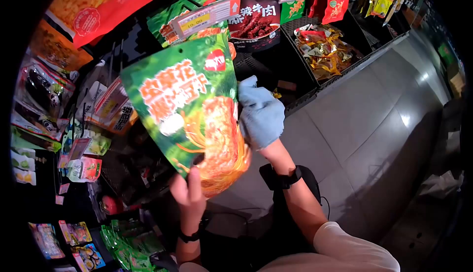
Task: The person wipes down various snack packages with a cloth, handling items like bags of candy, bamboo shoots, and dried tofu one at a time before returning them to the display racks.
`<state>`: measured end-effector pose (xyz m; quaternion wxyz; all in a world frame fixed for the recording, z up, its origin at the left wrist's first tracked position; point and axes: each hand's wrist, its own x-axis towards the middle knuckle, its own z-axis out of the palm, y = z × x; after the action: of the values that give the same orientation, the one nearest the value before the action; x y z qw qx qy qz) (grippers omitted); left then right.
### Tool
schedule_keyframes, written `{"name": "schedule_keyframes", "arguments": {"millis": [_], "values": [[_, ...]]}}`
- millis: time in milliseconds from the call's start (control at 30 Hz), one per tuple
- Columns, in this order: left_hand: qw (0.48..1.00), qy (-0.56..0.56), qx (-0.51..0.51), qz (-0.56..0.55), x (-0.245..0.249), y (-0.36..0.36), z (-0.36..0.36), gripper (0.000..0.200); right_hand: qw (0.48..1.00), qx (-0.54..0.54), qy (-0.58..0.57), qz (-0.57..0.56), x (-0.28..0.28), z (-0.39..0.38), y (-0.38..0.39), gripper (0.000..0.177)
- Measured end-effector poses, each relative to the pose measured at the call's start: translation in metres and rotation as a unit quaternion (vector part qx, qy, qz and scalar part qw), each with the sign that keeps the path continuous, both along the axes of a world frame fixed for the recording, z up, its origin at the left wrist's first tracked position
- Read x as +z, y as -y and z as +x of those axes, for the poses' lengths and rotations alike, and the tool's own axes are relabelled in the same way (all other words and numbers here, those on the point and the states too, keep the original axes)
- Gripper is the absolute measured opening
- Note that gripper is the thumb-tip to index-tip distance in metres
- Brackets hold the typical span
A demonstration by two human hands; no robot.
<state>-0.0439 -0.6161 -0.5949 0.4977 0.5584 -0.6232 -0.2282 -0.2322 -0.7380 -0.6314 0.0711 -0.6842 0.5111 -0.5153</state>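
Note:
A large green snack bag (pixel 185 104) with orange food pictured and white lettering fills the middle of the view, tilted. My left hand (pixel 188 191), bare, pinches its lower edge from below with the thumb on the front. My right hand (pixel 260 114), in a light blue glove, grips the bag's right edge from behind. A black watch band sits on each wrist.
Shop shelves hold hanging snack packets: a dark red bag (pixel 256 16), more green bags (pixel 177 18) with a price tag (pixel 207 16), a wire basket of small packets (pixel 325 50), green packets (pixel 130 245) low left. Grey tiled floor (pixel 374 124) spreads right.

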Motion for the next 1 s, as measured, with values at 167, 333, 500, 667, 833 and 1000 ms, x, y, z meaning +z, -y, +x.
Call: {"name": "schedule_keyframes", "arguments": {"millis": [167, 333, 500, 667, 833, 1000], "values": [[0.984, 0.155, -0.062, -0.068, -0.044, -0.016, -0.002, 0.020, 0.966, 0.190, 0.170, -0.036, -0.042, 0.059, -0.017, 0.026], [0.994, 0.071, 0.083, -0.009, -0.072, -0.023, 0.023, 0.009, 0.911, 0.380, 0.103, 0.126, -0.079, 0.095, -0.091, 0.048], [0.993, 0.031, 0.096, 0.055, -0.091, -0.031, 0.047, 0.011, 0.894, 0.373, 0.130, 0.212, -0.065, 0.122, -0.071, 0.018], [0.981, -0.110, 0.122, 0.101, -0.098, -0.054, 0.073, 0.019, 0.943, 0.261, 0.183, 0.099, -0.096, 0.144, -0.030, 0.012], [0.934, -0.335, 0.108, 0.057, -0.119, -0.059, 0.122, 0.034, 0.820, 0.314, 0.236, 0.417, -0.090, 0.151, -0.018, 0.019], [0.870, -0.455, 0.071, 0.178, -0.136, -0.053, 0.152, 0.040, 0.600, 0.363, 0.537, 0.470, -0.054, 0.130, -0.046, 0.038]]}}
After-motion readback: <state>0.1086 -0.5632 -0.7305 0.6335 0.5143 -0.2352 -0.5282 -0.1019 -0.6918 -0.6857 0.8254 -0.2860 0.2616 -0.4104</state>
